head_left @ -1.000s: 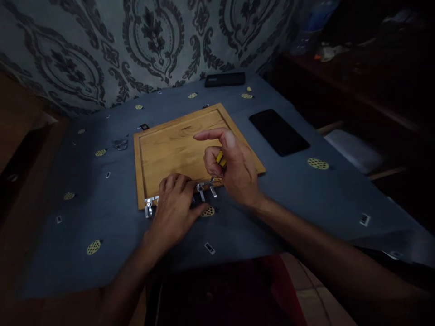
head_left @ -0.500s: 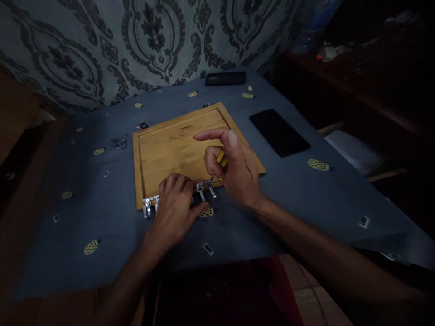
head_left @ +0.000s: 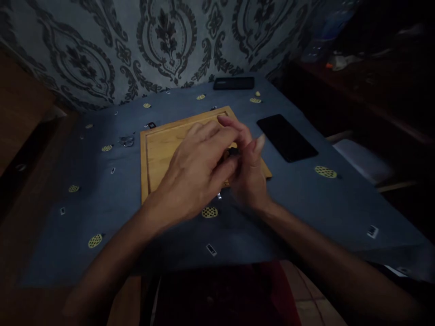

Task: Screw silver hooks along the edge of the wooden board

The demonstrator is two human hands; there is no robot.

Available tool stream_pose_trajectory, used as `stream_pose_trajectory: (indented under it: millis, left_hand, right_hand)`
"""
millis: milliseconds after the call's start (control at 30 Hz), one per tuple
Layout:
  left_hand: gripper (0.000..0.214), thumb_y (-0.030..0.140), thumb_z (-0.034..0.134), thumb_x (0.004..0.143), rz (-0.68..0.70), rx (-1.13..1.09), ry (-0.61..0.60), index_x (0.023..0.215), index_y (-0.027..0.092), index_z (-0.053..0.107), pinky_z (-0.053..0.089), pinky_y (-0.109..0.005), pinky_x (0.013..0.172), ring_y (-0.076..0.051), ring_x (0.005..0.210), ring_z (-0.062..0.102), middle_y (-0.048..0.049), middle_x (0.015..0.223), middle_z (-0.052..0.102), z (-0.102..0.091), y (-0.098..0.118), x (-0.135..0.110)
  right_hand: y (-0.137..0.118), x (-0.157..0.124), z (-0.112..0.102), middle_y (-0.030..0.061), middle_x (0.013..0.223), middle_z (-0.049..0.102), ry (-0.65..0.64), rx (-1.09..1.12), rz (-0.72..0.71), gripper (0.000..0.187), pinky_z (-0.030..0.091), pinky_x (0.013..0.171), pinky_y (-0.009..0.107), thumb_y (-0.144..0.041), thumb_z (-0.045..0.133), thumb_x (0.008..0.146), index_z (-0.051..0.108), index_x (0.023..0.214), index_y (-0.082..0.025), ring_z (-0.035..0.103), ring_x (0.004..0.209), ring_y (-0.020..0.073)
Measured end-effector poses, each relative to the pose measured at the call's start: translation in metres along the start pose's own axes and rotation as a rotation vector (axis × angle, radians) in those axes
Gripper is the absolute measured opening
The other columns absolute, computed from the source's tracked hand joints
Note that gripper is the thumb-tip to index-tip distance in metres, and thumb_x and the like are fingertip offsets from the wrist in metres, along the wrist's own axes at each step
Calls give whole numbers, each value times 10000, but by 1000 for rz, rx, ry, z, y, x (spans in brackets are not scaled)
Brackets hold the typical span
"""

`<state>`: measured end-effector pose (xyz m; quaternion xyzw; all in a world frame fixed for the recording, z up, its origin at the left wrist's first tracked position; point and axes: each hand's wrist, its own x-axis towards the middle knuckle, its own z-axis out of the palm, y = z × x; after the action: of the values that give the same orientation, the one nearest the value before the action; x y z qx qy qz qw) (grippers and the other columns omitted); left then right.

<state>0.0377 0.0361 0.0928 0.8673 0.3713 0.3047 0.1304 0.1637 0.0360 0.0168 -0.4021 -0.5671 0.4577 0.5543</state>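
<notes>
A yellow-and-black handle, its kind not clear, lies between my hands above the right side of a wooden board. My right hand is curled around it, slightly blurred, with the thumb pointing up. Reaching across the board, my left hand has its thumb and forefinger closed at the handle's dark end. The other left fingers extend over the board. Below the left thumb, one small shiny metal hook shows at the board's near edge; my left hand and forearm cover much of that edge.
A blue patterned cloth covers the table. One black phone lies right of the board, and a dark phone-shaped object is by the wall. Small metal pieces lie left of the board. A plastic bottle stands at the far right.
My left hand has left the metal hooks at the near edge and moved up and right to the handle at my right hand. The right forefinger, stretched out before, is now bent.
</notes>
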Motion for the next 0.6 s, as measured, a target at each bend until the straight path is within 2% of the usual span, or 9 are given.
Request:
stream_pose_trajectory:
  millis: [100,200,300,400,467,533,567,600]
  left_hand:
    - [133,159,590,950,-2,-33,-8,870,254,638,534,-379,901,-200,943,654,20,921,679,5,-3,4]
    - [155,156,590,946,-15,-55,-14,838,258,633,531,-383,903,-204,938,669,29,888,690,3,-5,4]
    - [150,150,603,947,-11,-28,-6,857,258,657,534,-396,893,-210,926,667,18,890,706,1,-4,3]
    - [99,172,639,947,27,-5,3,924,255,688,535,-410,895,-216,925,665,3,914,726,3,-3,1]
    - [72,207,643,956,50,6,14,953,257,695,536,-409,907,-215,937,671,0,934,735,4,-4,0]
    - [67,237,633,965,54,22,26,945,250,695,541,-407,905,-218,946,676,-7,937,736,5,-6,-1]
    - [72,244,629,968,46,27,32,939,247,695,543,-404,902,-220,953,678,-11,940,734,6,-7,-2]
    - [73,243,627,968,37,25,38,941,243,695,544,-399,901,-220,964,678,-14,948,734,6,-8,-3]
  right_hand:
    - [6,2,-1,21,810,526,38,121,-45,693,437,530,342,-798,223,948,431,1421,-336,539,663,208]
    - [9,3,-1,21,822,546,23,104,-47,722,480,572,346,-823,221,930,423,1443,-357,578,715,218]
    - [5,2,-3,47,1051,607,37,52,-71,714,542,752,360,-825,210,930,442,1423,-363,630,984,243]
    - [0,-7,-13,54,1232,596,90,-3,-108,604,520,920,396,-743,272,981,476,1384,-342,586,1178,250]
    - [0,-19,-23,57,1160,631,169,-128,-113,446,517,903,393,-625,437,997,541,1287,-303,611,1110,239]
    - [4,-36,-32,38,966,651,220,-264,-82,259,513,815,369,-506,581,967,617,1025,-256,629,913,214]
    - [8,-44,-35,22,841,638,131,-313,-20,255,502,744,352,-474,568,979,609,881,-242,616,805,197]
    - [12,-52,-37,18,785,636,50,-351,38,270,491,693,342,-456,566,979,609,830,-235,608,753,193]
